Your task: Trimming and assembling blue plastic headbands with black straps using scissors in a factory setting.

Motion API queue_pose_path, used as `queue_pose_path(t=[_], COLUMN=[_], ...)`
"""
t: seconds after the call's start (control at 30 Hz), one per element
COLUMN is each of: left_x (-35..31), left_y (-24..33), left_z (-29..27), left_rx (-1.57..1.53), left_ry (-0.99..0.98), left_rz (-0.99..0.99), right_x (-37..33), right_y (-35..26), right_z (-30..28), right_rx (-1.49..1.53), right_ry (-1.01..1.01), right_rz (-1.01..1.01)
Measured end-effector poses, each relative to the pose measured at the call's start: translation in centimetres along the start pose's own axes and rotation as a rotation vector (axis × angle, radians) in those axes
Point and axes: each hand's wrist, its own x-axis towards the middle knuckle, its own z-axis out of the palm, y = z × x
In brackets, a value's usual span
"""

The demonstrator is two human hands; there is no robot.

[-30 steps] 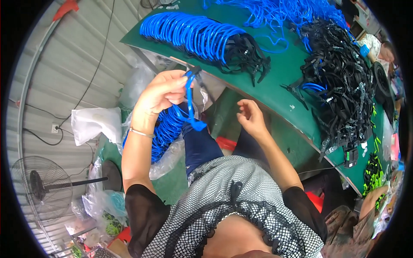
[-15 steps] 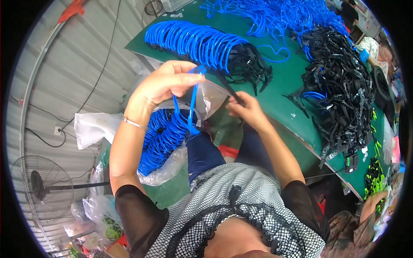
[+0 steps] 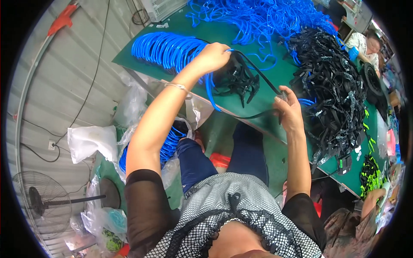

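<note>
Over the edge of the green table (image 3: pixel 124 53), my left hand (image 3: pixel 215 56) is closed around a blue tube (image 3: pixel 210 92) where it meets a black strap (image 3: pixel 258 71). Tube and strap hang together as one long loop, the tube's lower bend dropping past the table edge. My right hand (image 3: pixel 289 109) pinches the other end of the strap, which seems to carry a small buckle; the fingers partly hide it. Just behind my left hand lies a row of blue tube loops (image 3: pixel 159 49), with black strap ends (image 3: pixel 241 81) bunched at its right.
Loose blue tubing (image 3: pixel 266 17) is heaped at the back. A large pile of black straps (image 3: pixel 331 86) covers the table's right side. Below left are a plastic bag of blue coils (image 3: pixel 170 144), a white bag (image 3: pixel 92 144) and a fan (image 3: pixel 41 200). A co-worker (image 3: pixel 365 47) sits far right.
Both hands have moved apart from my lap toward the table, my left rightward and up, my right rightward. The loop is now stretched open between them.
</note>
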Motion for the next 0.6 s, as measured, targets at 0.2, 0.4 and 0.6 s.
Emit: queue_pose_path(t=[0.2,0.4,0.6], left_x=[5.9,3.3,1.6], left_y=[-1.8,-2.1,-4.5], left_z=[3.6,4.7,5.5], left_rx=[0.492,0.78,1.057], left_ry=[-0.043,0.008,0.082], left_rz=[-0.036,-0.084,-0.023], right_x=[2.9,3.7,3.4], right_y=[1.7,5.1,4.5], right_z=[0.0,1.2,2.4], right_rx=[-0.078,-0.308,-0.469], right_ry=[0.067,0.007,-0.006], right_rz=[0.014,-0.009,-0.081])
